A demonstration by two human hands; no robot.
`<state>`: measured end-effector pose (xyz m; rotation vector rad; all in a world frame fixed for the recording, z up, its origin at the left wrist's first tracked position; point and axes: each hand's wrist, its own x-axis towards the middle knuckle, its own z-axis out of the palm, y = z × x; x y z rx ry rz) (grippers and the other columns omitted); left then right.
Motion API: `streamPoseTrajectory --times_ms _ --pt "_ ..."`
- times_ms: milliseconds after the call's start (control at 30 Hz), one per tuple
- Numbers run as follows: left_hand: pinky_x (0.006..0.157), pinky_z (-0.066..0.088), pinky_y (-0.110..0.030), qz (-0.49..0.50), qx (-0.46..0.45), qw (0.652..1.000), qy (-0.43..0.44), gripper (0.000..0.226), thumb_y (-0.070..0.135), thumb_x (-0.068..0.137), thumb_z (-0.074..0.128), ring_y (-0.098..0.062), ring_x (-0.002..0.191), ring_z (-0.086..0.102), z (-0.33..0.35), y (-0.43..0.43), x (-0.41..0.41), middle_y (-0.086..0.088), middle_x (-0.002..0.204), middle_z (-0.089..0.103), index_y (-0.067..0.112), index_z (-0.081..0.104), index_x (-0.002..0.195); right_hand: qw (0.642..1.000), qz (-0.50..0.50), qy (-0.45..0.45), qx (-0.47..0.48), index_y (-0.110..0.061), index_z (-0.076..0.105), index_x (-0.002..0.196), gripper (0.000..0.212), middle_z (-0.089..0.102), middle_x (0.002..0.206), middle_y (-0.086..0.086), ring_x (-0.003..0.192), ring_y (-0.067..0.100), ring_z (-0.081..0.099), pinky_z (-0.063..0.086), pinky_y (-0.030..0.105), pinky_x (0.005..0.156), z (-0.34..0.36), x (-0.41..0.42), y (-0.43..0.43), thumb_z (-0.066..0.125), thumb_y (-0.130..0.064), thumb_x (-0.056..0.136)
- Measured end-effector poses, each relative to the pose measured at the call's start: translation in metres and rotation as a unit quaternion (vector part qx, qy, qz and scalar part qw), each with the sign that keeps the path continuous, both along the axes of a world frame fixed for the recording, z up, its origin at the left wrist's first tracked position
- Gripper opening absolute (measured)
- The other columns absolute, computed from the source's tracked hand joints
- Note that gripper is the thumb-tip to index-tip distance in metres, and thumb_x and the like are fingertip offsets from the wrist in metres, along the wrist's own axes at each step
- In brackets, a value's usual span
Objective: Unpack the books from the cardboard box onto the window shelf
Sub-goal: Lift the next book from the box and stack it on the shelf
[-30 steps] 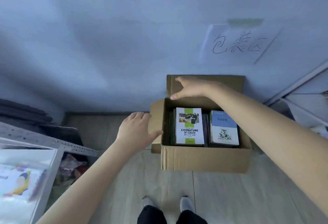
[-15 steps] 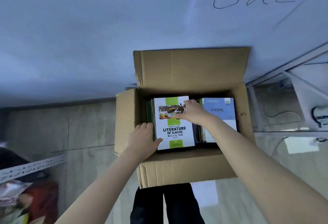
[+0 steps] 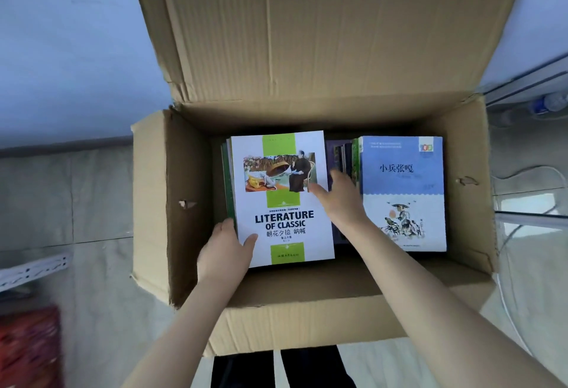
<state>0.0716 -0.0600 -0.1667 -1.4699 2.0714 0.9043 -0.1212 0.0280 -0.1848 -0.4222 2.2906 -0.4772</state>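
Head view: left grip (image 3: 224,252), right grip (image 3: 341,200) pinch white-green book (image 3: 282,221) (flat in box (image 3: 190,172)).

Bare forearms (image 3: 190,311); apparently black trousers (image 3: 313,369).

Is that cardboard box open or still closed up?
Open. The cardboard box has its back flap folded up, and the green-and-white book and blue book lie exposed inside.
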Motion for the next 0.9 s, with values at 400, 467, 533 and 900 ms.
streamPoseTrajectory --times_ms 400,467,533,900 --pt "0.072 0.045 -0.028 0.35 0.116 0.921 0.123 0.043 0.014 0.077 0.075 -0.023 0.087 0.062 -0.009 -0.002 -0.003 -0.009 0.107 0.067 0.005 0.057 0.114 0.998 -0.038 -0.023 -0.034 -0.003 0.056 0.089 0.033 0.056 0.081 0.005 0.075 0.022 0.051 0.027 0.029 0.051 -0.009 -0.008 -0.002 0.066 -0.034 0.085" --pt "0.07 0.047 -0.028 0.389 0.155 0.897 0.141 0.048 0.01 0.076 0.076 -0.023 0.086 0.063 -0.007 -0.002 -0.005 -0.011 0.106 0.066 0.001 0.053 0.118 0.998 -0.046 -0.034 -0.038 0.001 0.059 0.093 0.036 0.056 0.083 0.008 0.077 0.023 0.051 0.029 0.029 0.056 -0.01 -0.01 -0.002 0.066 -0.034 0.085" --pt "0.06 0.049 -0.022 0.398 0.177 0.886 0.156 0.043 0.01 0.077 0.076 -0.016 0.079 0.065 -0.006 0.0 -0.006 -0.007 0.096 0.068 0.002 0.055 0.113 0.996 -0.062 -0.047 -0.044 0.004 0.059 0.093 0.038 0.058 0.085 0.012 0.078 0.024 0.052 0.03 0.029 0.058 -0.011 -0.013 -0.001 0.067 -0.032 0.085" --pt "0.071 0.051 -0.024 0.372 0.288 0.852 0.229 0.021 0.014 0.077 0.074 -0.02 0.085 0.07 0.028 0.011 0.0 -0.005 0.097 0.076 0.011 0.073 0.098 0.981 -0.084 -0.166 -0.054 -0.002 0.065 0.105 0.036 0.068 0.106 0.012 0.098 0.03 0.064 0.049 0.038 0.082 0.007 -0.03 0.007 0.069 -0.03 0.082"
